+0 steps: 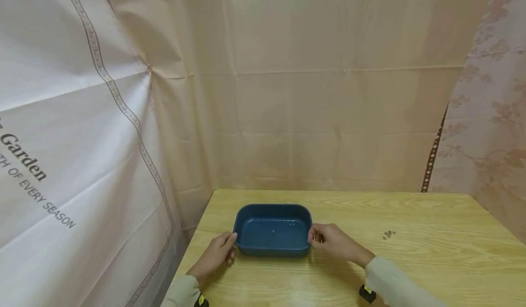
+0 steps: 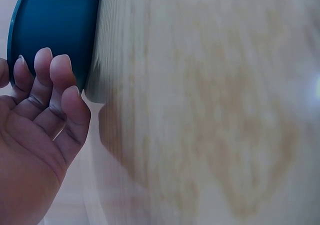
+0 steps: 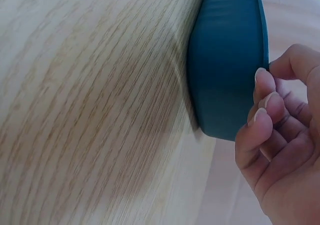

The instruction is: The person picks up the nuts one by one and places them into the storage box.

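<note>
A dark blue rectangular tray (image 1: pixel 273 252) with rounded corners sits on the table. Three tiny grey pieces lie on its floor: one piece (image 1: pixel 273 231) near the middle and a pair (image 1: pixel 291 225) toward the back right. My left hand (image 1: pixel 217 253) grips the tray's left side, thumb at the rim and fingers against the outer wall, as the left wrist view shows too. At the opposite side, my right hand (image 1: pixel 334 241) pinches the right rim between thumb and forefinger. Its other fingers curl beside the outer wall (image 3: pixel 225 80) in the right wrist view.
To the right on the wooden table (image 1: pixel 435 261), several tiny grey pieces (image 1: pixel 388 235) lie in a loose cluster. A beige curtain (image 1: pixel 312 115) hangs behind the table, a white printed cloth (image 1: pixel 82 161) at the left and a floral cloth (image 1: pixel 493 124) at the right.
</note>
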Motion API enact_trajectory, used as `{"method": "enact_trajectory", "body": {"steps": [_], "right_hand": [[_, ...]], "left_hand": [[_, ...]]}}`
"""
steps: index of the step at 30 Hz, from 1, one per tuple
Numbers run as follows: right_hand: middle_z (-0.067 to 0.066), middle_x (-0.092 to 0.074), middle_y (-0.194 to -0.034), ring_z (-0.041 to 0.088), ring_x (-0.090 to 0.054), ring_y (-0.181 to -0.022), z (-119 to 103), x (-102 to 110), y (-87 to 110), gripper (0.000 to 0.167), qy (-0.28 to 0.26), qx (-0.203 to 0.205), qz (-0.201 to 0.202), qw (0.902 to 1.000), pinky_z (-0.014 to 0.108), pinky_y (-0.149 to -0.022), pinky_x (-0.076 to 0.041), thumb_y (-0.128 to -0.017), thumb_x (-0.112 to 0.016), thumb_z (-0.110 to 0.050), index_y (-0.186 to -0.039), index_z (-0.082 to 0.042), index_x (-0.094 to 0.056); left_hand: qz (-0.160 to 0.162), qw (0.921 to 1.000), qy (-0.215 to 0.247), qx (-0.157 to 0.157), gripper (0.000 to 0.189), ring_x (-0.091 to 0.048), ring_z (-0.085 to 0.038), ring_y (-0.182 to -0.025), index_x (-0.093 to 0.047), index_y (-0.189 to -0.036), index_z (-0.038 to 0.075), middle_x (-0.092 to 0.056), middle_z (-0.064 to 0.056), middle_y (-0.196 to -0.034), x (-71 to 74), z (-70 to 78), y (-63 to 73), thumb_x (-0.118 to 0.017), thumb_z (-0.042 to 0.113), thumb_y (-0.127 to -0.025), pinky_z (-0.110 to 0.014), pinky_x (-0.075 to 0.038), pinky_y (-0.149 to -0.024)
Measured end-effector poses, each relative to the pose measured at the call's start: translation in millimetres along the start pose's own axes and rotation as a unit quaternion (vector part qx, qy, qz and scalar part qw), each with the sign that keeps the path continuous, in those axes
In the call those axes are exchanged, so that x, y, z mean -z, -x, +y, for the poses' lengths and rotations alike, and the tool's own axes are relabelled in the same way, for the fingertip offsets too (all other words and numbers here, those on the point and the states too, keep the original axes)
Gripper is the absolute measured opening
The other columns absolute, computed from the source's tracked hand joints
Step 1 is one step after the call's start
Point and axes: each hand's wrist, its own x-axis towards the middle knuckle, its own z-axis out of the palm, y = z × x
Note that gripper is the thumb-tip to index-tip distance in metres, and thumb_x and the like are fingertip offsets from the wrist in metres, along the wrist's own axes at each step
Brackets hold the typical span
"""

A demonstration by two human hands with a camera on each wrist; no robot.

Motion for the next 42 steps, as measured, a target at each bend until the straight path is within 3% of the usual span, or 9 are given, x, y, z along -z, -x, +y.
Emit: {"method": "enact_trajectory", "body": {"steps": [13, 20, 28, 42], "right_hand": [[-0.004, -0.064, -0.082, 0.004, -0.053, -0.069, 7, 0, 3.4, 0.006, -0.025, 0.001, -0.017, 0.9995, 0.023, -0.059, -0.047, -0.103, -0.065, -0.018, -0.099, -0.013, -0.065], [-0.001, -0.060, -0.074, 0.003, -0.046, -0.059, 17, 8, 15.2, 0.010, -0.033, 0.000, 0.009, 0.9994, 0.023, -0.054, -0.043, -0.105, -0.063, -0.020, -0.108, -0.011, -0.063], [0.000, -0.060, -0.073, 0.005, -0.047, -0.057, 48, 32, 37.4, 0.012, -0.010, -0.033, 0.038, 0.9987, 0.025, -0.052, -0.043, -0.106, -0.062, -0.020, -0.110, -0.009, -0.061], [0.002, -0.061, -0.075, 0.011, -0.052, -0.056, 89, 80, 78.0, 0.022, 0.041, -0.117, 0.081, 0.9890, 0.028, -0.050, -0.043, -0.104, -0.064, -0.023, -0.115, -0.005, -0.059]], "left_hand": [[-0.004, 0.9999, -0.015, 0.003, 0.050, -0.053, -0.017, -0.059, -0.055, -0.095, -0.006, -0.060, -0.013, -0.076, -1.7, 5.8, 2.2, -0.040, 0.038, -0.113, -0.025, -0.048, -0.055], [0.001, 1.0000, -0.006, 0.006, 0.041, -0.054, -0.018, -0.060, -0.052, -0.096, -0.003, -0.059, -0.009, -0.076, -5.0, 3.5, -0.4, -0.042, 0.032, -0.114, -0.026, -0.048, -0.054], [-0.004, 0.9998, -0.020, 0.000, 0.042, -0.058, -0.015, -0.060, -0.053, -0.095, 0.004, -0.061, -0.007, -0.076, -0.9, 0.7, -1.4, -0.044, 0.041, -0.112, -0.026, -0.051, -0.055], [-0.006, 0.9999, -0.012, 0.003, 0.046, -0.056, -0.016, -0.059, -0.051, -0.093, 0.005, -0.060, -0.006, -0.075, 0.6, 2.6, -3.4, -0.043, 0.046, -0.111, -0.027, -0.052, -0.055]]}}
